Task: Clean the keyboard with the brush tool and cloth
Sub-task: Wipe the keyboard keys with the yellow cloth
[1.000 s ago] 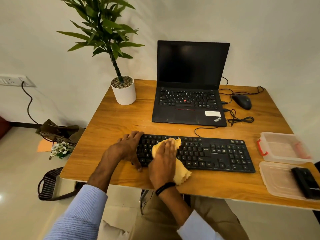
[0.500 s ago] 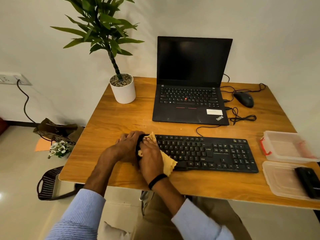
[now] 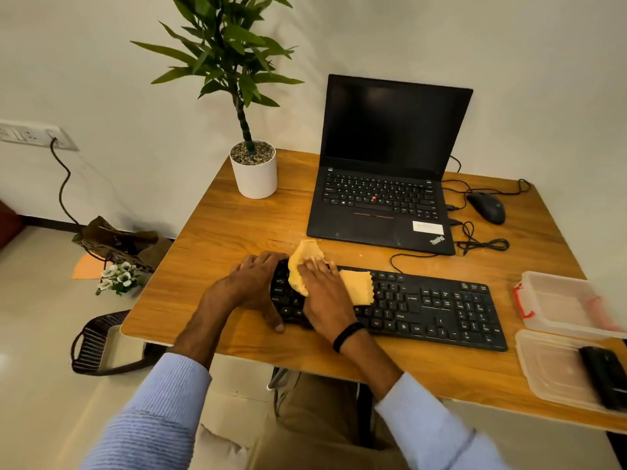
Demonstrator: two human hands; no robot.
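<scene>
Two hands: left hand [image 3: 252, 286] and right hand [image 3: 325, 296], both at the left end of the black wired keyboard [image 3: 424, 307]; pale blue ribbed sleeves [image 3: 163, 401] pushed up the forearms.
Left hand: grips the keyboard's left end, fingers curled over the far edge, thumb at the near edge.
Right hand: laid flat, fingers straight, pressing the yellow scallop-edged cloth [image 3: 356, 288] onto the keys; black band [image 3: 347, 335] at the wrist.
Cloth: on the keyboard's left part under the right hand; one corner sticks out past the far edge, another lies over the keys to the right.
Keyboard: flat on the near half of the brown wood-grain worktop [image 3: 237, 232], its cable leading toward the laptop.
Behind: open black laptop [image 3: 383, 198], screen dark; black corded mouse [image 3: 487, 207] to its right; white pot with a green leafy plant [image 3: 254, 171] to its left.
Right edge: clear plastic box with red clasps [image 3: 570, 303]; nearer, a clear shallow plastic tray [image 3: 556, 371] carrying a black oblong object [image 3: 607, 374], kind not discernible.
</scene>
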